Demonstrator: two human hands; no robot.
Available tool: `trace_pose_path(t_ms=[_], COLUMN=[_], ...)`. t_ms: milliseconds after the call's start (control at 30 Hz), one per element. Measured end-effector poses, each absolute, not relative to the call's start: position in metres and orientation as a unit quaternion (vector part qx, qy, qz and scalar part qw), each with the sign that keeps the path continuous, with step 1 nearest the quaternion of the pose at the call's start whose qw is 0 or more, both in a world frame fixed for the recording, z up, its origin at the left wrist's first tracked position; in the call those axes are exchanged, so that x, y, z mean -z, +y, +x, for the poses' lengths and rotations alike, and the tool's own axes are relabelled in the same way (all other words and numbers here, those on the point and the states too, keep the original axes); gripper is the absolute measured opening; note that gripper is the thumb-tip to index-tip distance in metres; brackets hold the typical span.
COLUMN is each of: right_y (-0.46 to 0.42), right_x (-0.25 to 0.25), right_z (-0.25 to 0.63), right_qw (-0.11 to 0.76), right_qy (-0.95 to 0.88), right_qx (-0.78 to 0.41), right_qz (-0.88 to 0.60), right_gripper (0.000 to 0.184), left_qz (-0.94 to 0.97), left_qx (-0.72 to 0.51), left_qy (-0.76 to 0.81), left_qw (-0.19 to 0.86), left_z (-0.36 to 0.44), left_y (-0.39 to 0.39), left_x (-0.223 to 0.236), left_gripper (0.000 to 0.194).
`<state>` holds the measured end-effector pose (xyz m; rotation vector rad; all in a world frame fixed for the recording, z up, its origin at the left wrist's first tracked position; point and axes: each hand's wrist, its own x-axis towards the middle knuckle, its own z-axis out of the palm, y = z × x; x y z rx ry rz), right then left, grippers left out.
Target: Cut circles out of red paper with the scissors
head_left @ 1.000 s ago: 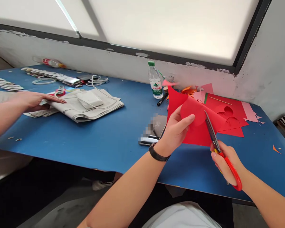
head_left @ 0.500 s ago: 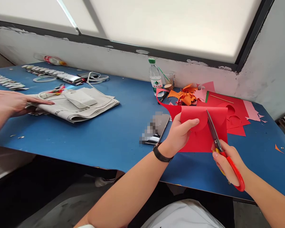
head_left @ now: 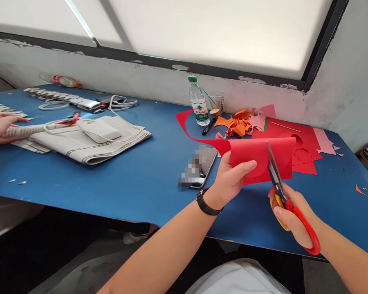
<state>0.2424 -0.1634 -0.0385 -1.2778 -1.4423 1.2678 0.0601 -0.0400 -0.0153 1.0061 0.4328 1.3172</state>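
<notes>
The only view, from the person's head, looks forward and down over the table [head_left: 135, 188], close above both hands [head_left: 230, 177] at four o'clock, with the white shirt [head_left: 236, 279] at five o'clock and the window [head_left: 208, 32] at twelve.

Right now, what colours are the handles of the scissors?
The handles are red and yellow, in the head view.

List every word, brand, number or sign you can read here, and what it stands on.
"农夫山泉": on the water bottle; the line beneath is too small to read surely.
Folded newspaper: printed characters, too blurred to read.
Phone: partly pixelated, nothing legible.
</notes>
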Motion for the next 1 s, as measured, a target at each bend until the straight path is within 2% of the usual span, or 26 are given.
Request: trace_pose_path(t_ms=[233, 533, 733, 1000], right_y=[-0.167, -0.166, -0.164, -0.163], right_x=[0.035, 0.031, 0.045, 0.046], right_z=[0.237, 0.238, 0.246, 0.247], right_qw=[0.418, 0.410, 0.399, 0.400], right_qy=[-0.566, -0.598, -0.601, -0.616], right_qx=[-0.509, -0.450, -0.485, -0.473], right_qz=[-0.496, -0.522, -0.495, -0.487], right_gripper=[0.029, 0.024, 0.033, 0.033], left_qz=[0.435, 0.413, 0.397, 0.435], left_qx=[-0.597, -0.567, -0.555, -0.589], left_qy=[0.200, 0.176, 0.170, 0.182], left_qw=[0.644, 0.690, 0.711, 0.657], left_z=[0.064, 0.061, 0.062, 0.061], left_y=[-0.050, -0.048, -0.053, -0.050], left_x=[0.020, 0.006, 0.004, 0.011], left_gripper=[0.027, 0.022, 0.023, 0.025])
